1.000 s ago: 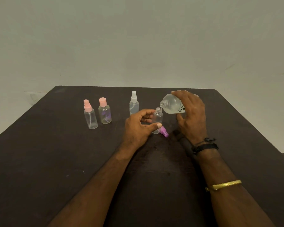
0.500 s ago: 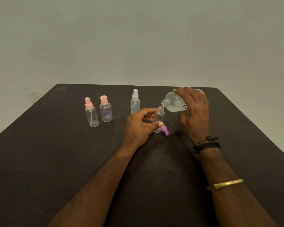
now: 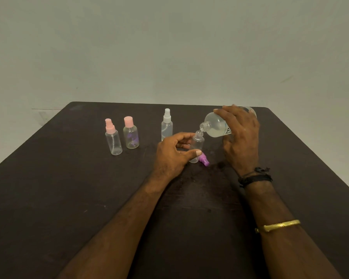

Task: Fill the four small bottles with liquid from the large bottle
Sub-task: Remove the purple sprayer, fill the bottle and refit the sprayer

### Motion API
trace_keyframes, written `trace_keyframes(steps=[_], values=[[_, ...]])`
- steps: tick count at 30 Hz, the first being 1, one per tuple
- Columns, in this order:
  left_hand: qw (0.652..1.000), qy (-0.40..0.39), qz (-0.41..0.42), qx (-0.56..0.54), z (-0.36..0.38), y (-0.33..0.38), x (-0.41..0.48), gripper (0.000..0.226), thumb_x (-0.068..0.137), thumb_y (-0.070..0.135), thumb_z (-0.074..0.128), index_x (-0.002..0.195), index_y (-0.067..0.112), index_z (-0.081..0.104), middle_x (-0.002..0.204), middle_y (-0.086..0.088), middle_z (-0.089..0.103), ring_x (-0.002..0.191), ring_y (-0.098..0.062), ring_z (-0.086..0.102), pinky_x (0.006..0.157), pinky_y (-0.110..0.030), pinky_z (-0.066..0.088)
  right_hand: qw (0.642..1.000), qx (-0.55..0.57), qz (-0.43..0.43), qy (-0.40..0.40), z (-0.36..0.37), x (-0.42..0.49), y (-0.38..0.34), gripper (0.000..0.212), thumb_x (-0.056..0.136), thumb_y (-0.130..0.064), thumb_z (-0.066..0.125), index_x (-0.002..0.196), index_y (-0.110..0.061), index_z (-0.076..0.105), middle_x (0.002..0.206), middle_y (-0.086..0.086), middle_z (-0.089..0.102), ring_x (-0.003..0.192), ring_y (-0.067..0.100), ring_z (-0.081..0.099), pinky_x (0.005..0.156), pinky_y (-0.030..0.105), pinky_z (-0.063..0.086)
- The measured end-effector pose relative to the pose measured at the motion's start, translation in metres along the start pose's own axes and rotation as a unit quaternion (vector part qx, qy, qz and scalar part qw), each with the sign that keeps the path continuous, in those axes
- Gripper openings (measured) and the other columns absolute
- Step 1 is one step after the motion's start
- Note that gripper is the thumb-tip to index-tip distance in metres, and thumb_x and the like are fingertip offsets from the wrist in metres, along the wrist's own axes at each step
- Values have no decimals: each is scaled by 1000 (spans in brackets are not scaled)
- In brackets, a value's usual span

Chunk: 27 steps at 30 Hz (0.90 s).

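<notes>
My left hand (image 3: 174,154) grips an uncapped small clear bottle (image 3: 197,144) standing on the dark table (image 3: 48,188). My right hand (image 3: 241,137) holds the large clear bottle (image 3: 215,125) tilted on its side, its open neck right above the small bottle's mouth. A purple spray cap (image 3: 205,160) lies on the table just in front of the small bottle. Three capped small bottles stand further left: a pink spray bottle (image 3: 113,138), a pink-capped bottle (image 3: 131,133) and a white spray bottle (image 3: 166,125).
The table's far edge runs just behind the bottles, with a plain pale wall beyond. I wear dark bands and a gold bangle (image 3: 278,225) on my right forearm.
My right hand has lifted the large bottle and tilted it more, bringing its neck down over the small bottle's mouth. My left hand keeps the small bottle in place.
</notes>
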State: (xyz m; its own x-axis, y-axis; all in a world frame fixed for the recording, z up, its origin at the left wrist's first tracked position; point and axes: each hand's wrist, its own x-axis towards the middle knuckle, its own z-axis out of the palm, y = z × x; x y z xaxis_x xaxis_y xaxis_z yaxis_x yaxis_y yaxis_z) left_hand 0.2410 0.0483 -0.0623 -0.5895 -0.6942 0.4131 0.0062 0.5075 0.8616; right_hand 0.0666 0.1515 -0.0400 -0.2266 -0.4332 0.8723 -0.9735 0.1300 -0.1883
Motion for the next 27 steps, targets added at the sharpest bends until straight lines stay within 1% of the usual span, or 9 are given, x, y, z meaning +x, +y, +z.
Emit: trace_keyframes(steps=[2, 5, 8, 11, 16, 20, 24, 27], values=[[1000, 0, 2, -2, 0, 0, -1, 48, 76, 22, 90, 121, 18, 73, 104, 4, 77, 90, -3, 72, 84, -25, 62, 1000, 0, -5, 6, 0, 0, 0, 60, 77, 11, 61, 128, -18, 68, 132, 4, 64, 129, 25, 55, 112, 55, 34], [1000, 0, 2, -4, 0, 0, -1, 47, 76, 21, 90, 120, 19, 73, 102, 6, 77, 90, -2, 72, 84, -25, 61, 1000, -5, -1, 3, 0, 0, 0, 61, 76, 12, 61, 129, -19, 67, 133, 4, 64, 130, 25, 54, 112, 57, 33], [1000, -3, 2, 2, 0, 0, 0, 47, 76, 23, 89, 120, 19, 73, 104, 5, 76, 91, -2, 72, 85, -22, 60, 1000, -7, 3, -1, -1, 0, 0, 61, 77, 10, 60, 130, -19, 67, 134, 4, 63, 132, 26, 53, 113, 56, 32], [1000, -3, 4, -4, 0, 1, -1, 46, 76, 20, 89, 119, 20, 73, 100, 8, 76, 89, 0, 71, 84, -20, 60, 1000, -4, 2, -4, -1, 0, 2, 61, 77, 9, 62, 130, -20, 66, 135, 3, 63, 132, 26, 53, 112, 57, 33], [1000, -7, 7, -3, -1, 1, -1, 46, 76, 19, 89, 119, 20, 72, 96, 17, 71, 88, 7, 69, 79, -12, 56, 1000, -1, -1, -5, -1, 1, 3, 58, 80, 9, 64, 130, -20, 67, 135, 2, 63, 133, 26, 54, 110, 59, 34], [1000, -6, 10, -3, -1, 2, -1, 45, 76, 19, 89, 118, 21, 73, 97, 14, 73, 89, 3, 70, 81, -15, 57, 1000, -4, 3, -2, -1, 1, 2, 59, 79, 10, 63, 130, -20, 67, 135, 2, 63, 133, 25, 53, 112, 57, 32], [1000, -9, 10, -6, -1, 3, -1, 45, 76, 17, 89, 115, 28, 70, 94, 20, 70, 87, 8, 68, 77, -9, 54, 1000, -5, 6, -7, -1, 0, 2, 61, 78, 10, 61, 131, -20, 66, 136, 2, 63, 135, 25, 52, 113, 57, 31], [1000, -11, 7, -3, -1, 3, -1, 45, 76, 19, 89, 117, 24, 71, 96, 18, 72, 90, 4, 69, 79, -11, 56, 1000, -3, 10, -9, -2, 0, 1, 62, 77, 9, 58, 131, -21, 66, 137, 2, 62, 136, 25, 51, 115, 57, 29]])
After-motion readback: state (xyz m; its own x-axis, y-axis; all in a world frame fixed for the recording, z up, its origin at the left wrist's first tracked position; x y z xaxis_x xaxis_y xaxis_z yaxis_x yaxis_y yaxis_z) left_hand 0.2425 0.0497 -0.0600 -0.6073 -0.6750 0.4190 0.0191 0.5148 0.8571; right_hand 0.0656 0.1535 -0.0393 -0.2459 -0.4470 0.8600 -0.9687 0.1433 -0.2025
